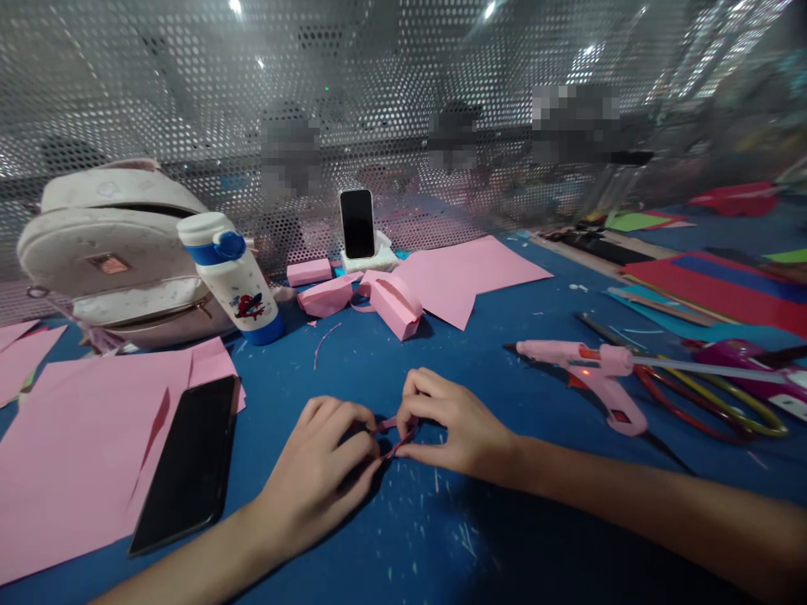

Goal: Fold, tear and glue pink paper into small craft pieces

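Note:
Low over the blue table [296, 529], a narrow pink paper strip [389, 424] is bent into a small loop between my two hands. The fingers of my left hand [334, 458] pinch its left side. My right hand [447, 424] pinches its right side between thumb and fingers. Parts of the strip are hidden behind the fingertips. Beyond the hands lie folded pink paper pieces: a box-like one [396, 307] with a curved flap, a rounded one [326, 296] and a small block [308, 271]. To the right rests a pink glue gun [586, 370] with an orange light on.
At the left are pink sheets [81, 454], a black phone [189, 458], a white bottle [230, 281] and a backpack [119, 260]. Another phone [357, 223] stands upright at the back near a pink sheet [472, 273]. Coloured sheets [712, 290] and pliers-like handles [699, 399] lie right.

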